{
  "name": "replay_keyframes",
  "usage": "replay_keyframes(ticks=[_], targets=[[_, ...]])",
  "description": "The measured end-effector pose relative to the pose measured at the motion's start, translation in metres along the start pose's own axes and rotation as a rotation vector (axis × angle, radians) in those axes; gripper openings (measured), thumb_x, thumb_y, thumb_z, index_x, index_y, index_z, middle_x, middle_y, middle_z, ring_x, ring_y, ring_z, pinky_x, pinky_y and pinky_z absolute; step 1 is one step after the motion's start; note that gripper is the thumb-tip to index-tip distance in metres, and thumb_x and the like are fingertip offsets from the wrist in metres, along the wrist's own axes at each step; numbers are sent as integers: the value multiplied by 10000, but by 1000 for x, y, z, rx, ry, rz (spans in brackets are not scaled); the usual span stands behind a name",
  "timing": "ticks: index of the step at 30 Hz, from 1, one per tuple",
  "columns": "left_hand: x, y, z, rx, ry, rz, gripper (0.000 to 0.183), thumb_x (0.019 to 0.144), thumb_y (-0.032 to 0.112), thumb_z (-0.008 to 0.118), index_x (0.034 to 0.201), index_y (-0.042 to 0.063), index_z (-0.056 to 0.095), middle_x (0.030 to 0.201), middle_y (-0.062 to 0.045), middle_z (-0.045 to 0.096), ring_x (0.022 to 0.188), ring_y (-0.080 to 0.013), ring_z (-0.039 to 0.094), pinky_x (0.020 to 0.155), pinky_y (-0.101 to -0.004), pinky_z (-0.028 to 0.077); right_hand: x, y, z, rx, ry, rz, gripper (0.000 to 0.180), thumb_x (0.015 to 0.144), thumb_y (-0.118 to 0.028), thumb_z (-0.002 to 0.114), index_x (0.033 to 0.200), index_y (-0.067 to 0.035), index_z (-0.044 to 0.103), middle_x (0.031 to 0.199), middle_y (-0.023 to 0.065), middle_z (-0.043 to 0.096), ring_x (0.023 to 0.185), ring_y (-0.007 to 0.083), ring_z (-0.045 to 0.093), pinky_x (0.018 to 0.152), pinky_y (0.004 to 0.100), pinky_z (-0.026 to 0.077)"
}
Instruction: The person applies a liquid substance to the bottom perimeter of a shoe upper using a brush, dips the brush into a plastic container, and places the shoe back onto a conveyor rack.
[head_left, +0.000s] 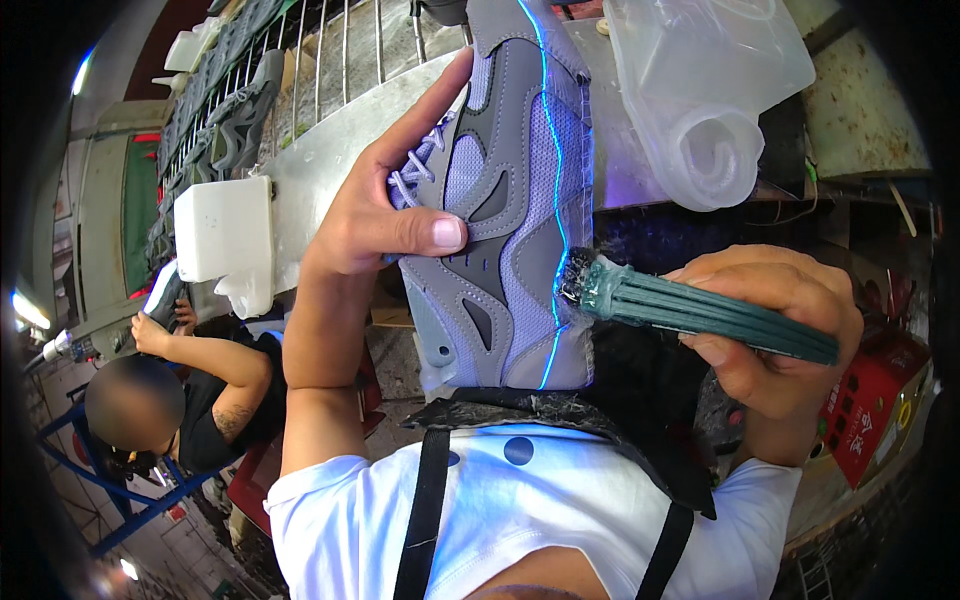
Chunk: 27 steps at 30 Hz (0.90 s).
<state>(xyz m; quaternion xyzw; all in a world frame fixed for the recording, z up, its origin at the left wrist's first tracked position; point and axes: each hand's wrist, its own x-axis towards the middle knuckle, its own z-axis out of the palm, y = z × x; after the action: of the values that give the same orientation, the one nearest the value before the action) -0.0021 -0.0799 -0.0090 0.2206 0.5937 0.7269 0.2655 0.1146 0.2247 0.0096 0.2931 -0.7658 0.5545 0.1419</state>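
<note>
A grey sneaker upper (525, 187) stands lengthwise before my chest, its side turned to me and its lace area to the left. Around the lace side my left hand (375, 206) grips it, thumb pressed on the side panel and index finger stretched along the edge. A bright blue light line runs down the upper near its bottom margin. In my right hand (780, 315) is a green-handled brush (697, 307), its handle ridged lengthwise. The dark, wet-looking bristles touch the upper's bottom margin close to the blue line. The far side of the upper is hidden.
A translucent plastic jug (705, 82) lies at the upper right on the metal worktop (322, 165). To the left sits a white plastic container (225, 232). Behind it, several shoes (251, 112) line a barred rack. A co-worker (217, 382) holds a shoe. A red box (874, 405) stands right.
</note>
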Motion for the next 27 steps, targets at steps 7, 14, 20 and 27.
replay_keyframes(ticks=[7,14,20,27], targets=[[-1,-1,-3,-3,11,-28,1121,677,174,850,1601,-31,249,1525,-173,477,1398,-231,469,1188,-328,276,3,-5,-2,44,-38,53,252,766,-97,761,959,39,673,811,208,738,701,296,755,630,345,621],[-4,0,-5,-2,44,-103,1074,695,171,822,1608,16,278,1470,-164,535,1323,-232,544,1147,-318,341,6,-1,-9,148,-107,82,259,763,-109,764,948,56,690,809,208,739,713,305,757,642,362,628],[-6,3,1,-39,114,-143,1005,735,145,783,1610,55,298,1448,-178,553,1281,-250,587,1130,-343,388,18,0,-24,205,-206,54,286,783,-134,784,965,69,700,825,229,737,738,328,761,662,382,625],[-11,8,3,-162,195,-215,926,796,133,728,1610,63,293,1435,-198,556,1222,-269,631,1071,-358,476,46,-29,-40,49,-332,95,297,795,-163,768,988,58,722,874,244,748,762,339,764,696,382,611]])
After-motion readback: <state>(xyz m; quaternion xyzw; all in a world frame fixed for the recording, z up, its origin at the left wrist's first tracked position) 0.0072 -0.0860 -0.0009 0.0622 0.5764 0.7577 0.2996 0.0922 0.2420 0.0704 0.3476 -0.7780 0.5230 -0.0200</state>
